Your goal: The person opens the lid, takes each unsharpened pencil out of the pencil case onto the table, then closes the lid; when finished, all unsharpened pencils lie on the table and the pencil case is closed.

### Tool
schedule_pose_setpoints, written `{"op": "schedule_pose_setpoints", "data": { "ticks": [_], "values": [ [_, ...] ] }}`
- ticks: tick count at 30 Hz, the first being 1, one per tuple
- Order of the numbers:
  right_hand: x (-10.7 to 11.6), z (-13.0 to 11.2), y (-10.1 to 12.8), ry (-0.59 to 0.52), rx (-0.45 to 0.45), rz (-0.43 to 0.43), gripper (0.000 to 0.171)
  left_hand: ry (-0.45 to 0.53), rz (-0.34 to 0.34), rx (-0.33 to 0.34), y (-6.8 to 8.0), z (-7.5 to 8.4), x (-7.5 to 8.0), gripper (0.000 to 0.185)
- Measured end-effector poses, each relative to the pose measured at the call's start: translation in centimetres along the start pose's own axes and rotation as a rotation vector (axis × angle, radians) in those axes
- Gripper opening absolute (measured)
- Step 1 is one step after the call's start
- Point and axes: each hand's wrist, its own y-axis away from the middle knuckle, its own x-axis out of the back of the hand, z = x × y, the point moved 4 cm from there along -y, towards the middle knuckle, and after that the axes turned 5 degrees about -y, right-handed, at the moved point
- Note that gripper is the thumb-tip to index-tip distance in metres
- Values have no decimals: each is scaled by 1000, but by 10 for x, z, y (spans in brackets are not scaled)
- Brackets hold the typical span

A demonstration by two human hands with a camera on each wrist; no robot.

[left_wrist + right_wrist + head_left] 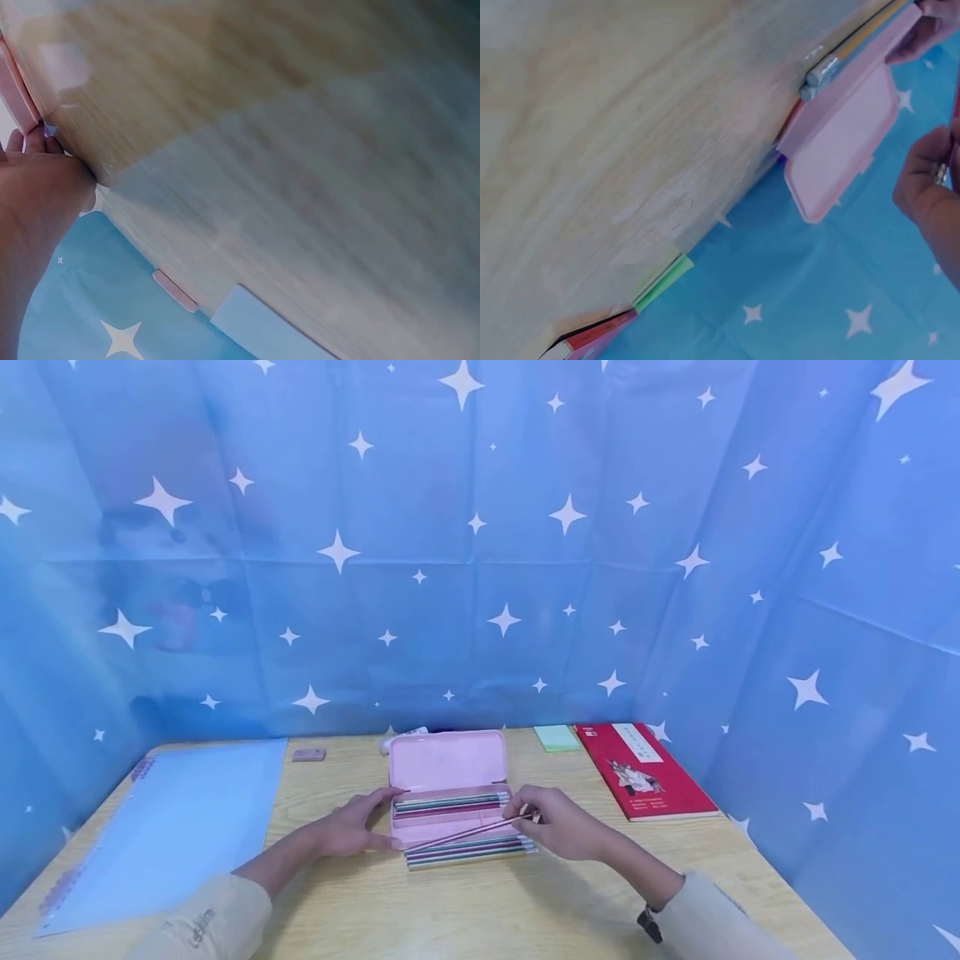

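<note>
While both hands work at the open case, the scene reads as follows.

Right fingers: the fingers (525,814) of the right hand (558,833) pinch one end of a slanted pencil (465,834), clenched round it.
Pencil: it lies tilted across the near edge of the pencil case (448,793), its far end pointing to 8 o'clock, over a row of pencils (468,852) lying on the counter (465,910) just at the case's 6 o'clock side.
Left fingers: the left hand (356,828) rests at the case's 9 o'clock end, fingers straight and thumb along the near corner, touching it without curling round.
Case: pink, lid raised toward 12 o'clock, more pencils lying side by side in its tray.
Counter, 9 o'clock: a pale blue binder sheet (172,827), with a small pink eraser (308,754) near its far corner.
Counter, 2 o'clock: a red book (645,772), and a green sticky pad (557,737) just beside it.
Backdrop: blue cloth with white stars (480,543).
</note>
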Motion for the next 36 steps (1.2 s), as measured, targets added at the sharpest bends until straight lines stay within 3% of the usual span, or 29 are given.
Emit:
{"op": "schedule_pose_setpoints", "data": {
  "ticks": [11,15,27,36],
  "values": [
    [-7,-2,25,-45,-29,-31,7,2,8,0,1,-1,3,91],
    [-9,-3,28,10,-9,-31,10,3,10,0,2,-1,4,90],
    [-8,5,29,172,-71,7,4,-6,13,-25,0,0,3,90],
    [-6,10,28,149,-93,-18,6,-7,8,-14,1,0,1,91]
  ]
}}
